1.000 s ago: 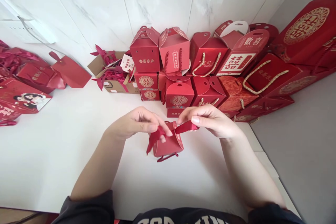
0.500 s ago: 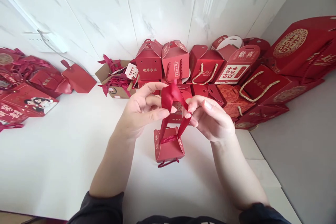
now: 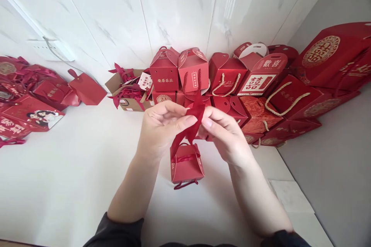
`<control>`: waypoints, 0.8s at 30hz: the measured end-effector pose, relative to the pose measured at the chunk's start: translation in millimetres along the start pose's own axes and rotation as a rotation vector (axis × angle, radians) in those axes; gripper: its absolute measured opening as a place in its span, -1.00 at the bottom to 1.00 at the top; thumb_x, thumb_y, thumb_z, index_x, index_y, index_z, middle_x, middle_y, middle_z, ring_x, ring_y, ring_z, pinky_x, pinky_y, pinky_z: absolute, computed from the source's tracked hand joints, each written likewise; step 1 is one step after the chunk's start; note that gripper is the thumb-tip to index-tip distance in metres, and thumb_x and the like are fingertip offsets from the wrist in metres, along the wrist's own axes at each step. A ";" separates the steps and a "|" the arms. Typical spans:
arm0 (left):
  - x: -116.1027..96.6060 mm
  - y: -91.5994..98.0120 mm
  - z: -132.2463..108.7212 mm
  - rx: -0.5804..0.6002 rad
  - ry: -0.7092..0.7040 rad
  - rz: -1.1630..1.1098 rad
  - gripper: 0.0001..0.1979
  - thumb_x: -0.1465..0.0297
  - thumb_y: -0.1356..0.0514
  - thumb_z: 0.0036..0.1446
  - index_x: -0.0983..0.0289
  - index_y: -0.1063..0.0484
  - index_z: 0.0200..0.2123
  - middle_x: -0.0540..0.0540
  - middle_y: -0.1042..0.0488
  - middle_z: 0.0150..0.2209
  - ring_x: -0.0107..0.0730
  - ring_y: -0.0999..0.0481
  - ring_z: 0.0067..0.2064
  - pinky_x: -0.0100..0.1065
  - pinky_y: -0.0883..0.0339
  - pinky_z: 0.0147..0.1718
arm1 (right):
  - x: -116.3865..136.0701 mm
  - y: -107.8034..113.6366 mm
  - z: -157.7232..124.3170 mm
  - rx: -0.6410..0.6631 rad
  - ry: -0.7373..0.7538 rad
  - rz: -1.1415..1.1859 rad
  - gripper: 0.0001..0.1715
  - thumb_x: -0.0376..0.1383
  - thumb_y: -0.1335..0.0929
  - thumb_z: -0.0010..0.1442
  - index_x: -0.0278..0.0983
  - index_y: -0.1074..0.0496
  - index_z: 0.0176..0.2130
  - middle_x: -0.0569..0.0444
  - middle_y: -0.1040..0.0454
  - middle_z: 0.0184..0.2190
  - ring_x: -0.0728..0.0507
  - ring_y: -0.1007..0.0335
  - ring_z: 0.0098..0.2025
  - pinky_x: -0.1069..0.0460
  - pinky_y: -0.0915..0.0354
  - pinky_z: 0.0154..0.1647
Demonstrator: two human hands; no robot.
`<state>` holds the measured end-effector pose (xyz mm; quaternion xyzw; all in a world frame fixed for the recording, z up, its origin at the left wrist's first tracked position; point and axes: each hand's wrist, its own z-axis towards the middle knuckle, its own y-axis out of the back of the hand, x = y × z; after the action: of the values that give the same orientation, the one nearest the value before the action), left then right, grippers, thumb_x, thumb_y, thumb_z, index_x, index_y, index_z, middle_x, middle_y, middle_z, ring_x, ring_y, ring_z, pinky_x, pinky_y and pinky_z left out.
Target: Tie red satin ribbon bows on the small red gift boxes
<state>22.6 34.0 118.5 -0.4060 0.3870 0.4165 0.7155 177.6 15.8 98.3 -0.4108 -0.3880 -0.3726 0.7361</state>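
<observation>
A small red gift box (image 3: 188, 170) stands on the white table in front of me, with a dark red cord handle on its near side. Dark red ribbon (image 3: 198, 111) runs up from the top of the box, and its strips cross above it. My left hand (image 3: 165, 127) pinches the ribbon between thumb and fingers from the left. From the right, my right hand (image 3: 224, 133) pinches it as well, its thumb close to the left thumb. Some fingertips are hidden behind the ribbon.
Stacked red gift boxes (image 3: 164, 71) line the tiled wall, some with rope handles. An open cardboard box (image 3: 131, 102) holds ribbons and tags. More red boxes and ribbons (image 3: 48, 90) lie at the left on the white table (image 3: 75, 173). A grey wall (image 3: 333, 150) borders the right side.
My hands have come closer together, the right one moving left. The ribbon strips, earlier spread in a loop, now cross and overlap between my fingers. The small box stays in place.
</observation>
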 end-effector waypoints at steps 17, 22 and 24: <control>3.0 -13.2 -5.3 -0.044 0.007 0.373 -0.82 0.41 -0.43 -0.09 0.27 -0.47 -0.47 -0.02 -0.54 -0.48 -0.51 -0.50 -0.46 -0.48 -0.41 -0.49 | 11.0 -5.4 -9.9 -0.502 0.452 -0.545 -0.91 -0.37 -0.44 0.16 -0.23 -0.44 -0.36 0.09 -0.51 -0.34 -0.06 -0.45 -0.31 0.02 -0.38 -0.33; 2.4 -14.1 -5.0 -0.046 0.014 0.372 -0.82 0.37 -0.42 -0.08 0.27 -0.47 -0.47 -0.02 -0.53 -0.50 -0.50 -0.49 -0.48 -0.47 -0.40 -0.52 | 10.2 -3.0 -11.6 -0.490 0.423 -0.555 -0.87 -0.35 -0.44 0.17 -0.23 -0.42 -0.39 0.12 -0.51 -0.40 -0.03 -0.46 -0.37 0.05 -0.41 -0.36; 2.2 -14.6 -5.0 -0.052 0.024 0.366 -0.82 0.37 -0.42 -0.07 0.27 -0.47 -0.46 -0.02 -0.54 -0.50 -0.50 -0.50 -0.48 -0.47 -0.41 -0.51 | 9.8 -2.9 -12.1 -0.480 0.421 -0.555 -0.86 -0.34 -0.44 0.17 -0.22 -0.41 -0.40 0.12 -0.50 -0.42 -0.03 -0.46 -0.39 0.04 -0.42 -0.37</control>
<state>35.6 25.4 118.5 -0.3521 0.4520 0.5447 0.6124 182.4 1.6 103.5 -0.3654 -0.2275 -0.7122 0.5545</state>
